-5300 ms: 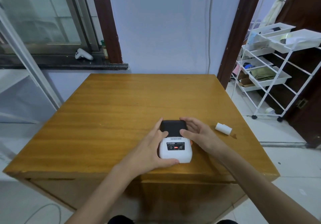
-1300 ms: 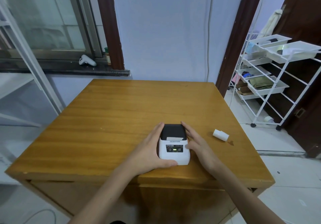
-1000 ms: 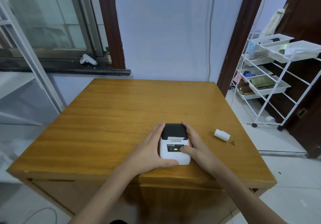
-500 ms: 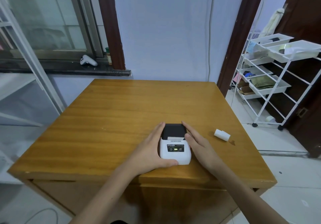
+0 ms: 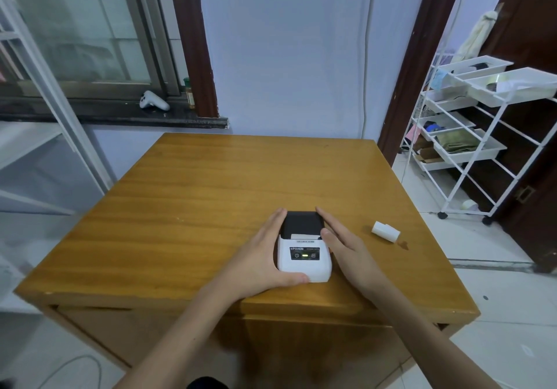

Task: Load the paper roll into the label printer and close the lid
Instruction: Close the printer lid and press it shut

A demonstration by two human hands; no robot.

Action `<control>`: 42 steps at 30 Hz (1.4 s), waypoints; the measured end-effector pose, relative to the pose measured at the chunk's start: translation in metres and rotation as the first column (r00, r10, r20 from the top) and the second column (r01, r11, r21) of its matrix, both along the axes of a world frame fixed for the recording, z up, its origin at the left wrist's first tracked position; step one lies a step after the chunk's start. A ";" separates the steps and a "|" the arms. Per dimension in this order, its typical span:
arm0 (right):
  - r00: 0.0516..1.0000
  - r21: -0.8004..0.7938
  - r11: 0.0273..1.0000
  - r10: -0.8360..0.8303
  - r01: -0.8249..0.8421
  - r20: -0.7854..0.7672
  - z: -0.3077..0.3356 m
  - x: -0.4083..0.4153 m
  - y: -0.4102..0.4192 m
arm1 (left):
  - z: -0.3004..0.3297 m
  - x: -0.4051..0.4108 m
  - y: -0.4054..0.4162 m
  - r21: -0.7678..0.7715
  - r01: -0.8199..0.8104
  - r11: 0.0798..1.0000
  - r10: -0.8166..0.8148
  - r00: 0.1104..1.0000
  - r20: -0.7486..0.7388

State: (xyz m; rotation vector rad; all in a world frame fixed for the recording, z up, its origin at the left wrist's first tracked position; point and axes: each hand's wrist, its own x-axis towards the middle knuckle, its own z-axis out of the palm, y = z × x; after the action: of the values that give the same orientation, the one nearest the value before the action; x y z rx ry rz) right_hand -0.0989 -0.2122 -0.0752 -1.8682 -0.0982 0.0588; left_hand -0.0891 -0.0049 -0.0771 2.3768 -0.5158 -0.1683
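A small white label printer [image 5: 304,260] with a black lid [image 5: 303,222] sits near the front of the wooden table [image 5: 211,195]. Its lid is down, a strip of white paper shows at the slot, and a green light glows on its panel. My left hand [image 5: 260,259] cups its left side with the thumb along the front edge. My right hand [image 5: 346,248] lies flat against its right side, fingers straight. A white paper roll [image 5: 385,231] lies on the table to the right, apart from both hands.
A white wire rack [image 5: 470,144] with trays stands on the floor to the right of the table. A white controller [image 5: 153,101] rests on the dark window sill behind. The table's front edge runs just below the printer.
The panel light went from red to green. My right thumb pressed on the panel about a second ago and has drawn back to the printer's right side. My left hand stayed put.
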 end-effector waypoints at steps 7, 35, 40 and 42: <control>1.000 -0.004 1.000 0.004 -0.003 0.009 0.000 0.000 0.000 | 0.001 -0.001 0.000 -0.009 0.007 1.000 -0.007 1.000 0.004; 1.000 0.010 1.000 0.001 -0.001 0.015 -0.001 0.000 0.000 | -0.001 0.002 0.000 0.026 -0.003 1.000 0.002 1.000 0.016; 1.000 0.003 1.000 0.004 -0.004 0.014 -0.001 0.000 0.000 | -0.002 0.002 0.000 0.013 0.000 1.000 0.000 1.000 0.014; 1.000 0.000 1.000 0.005 -0.005 0.013 0.000 0.000 0.000 | -0.003 0.002 0.001 0.002 0.003 1.000 -0.003 1.000 0.014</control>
State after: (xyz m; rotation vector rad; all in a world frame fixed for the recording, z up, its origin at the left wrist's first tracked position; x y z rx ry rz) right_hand -0.0989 -0.2120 -0.0754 -1.8681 -0.1115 0.0500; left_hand -0.0866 -0.0042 -0.0805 2.3810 -0.5260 -0.1534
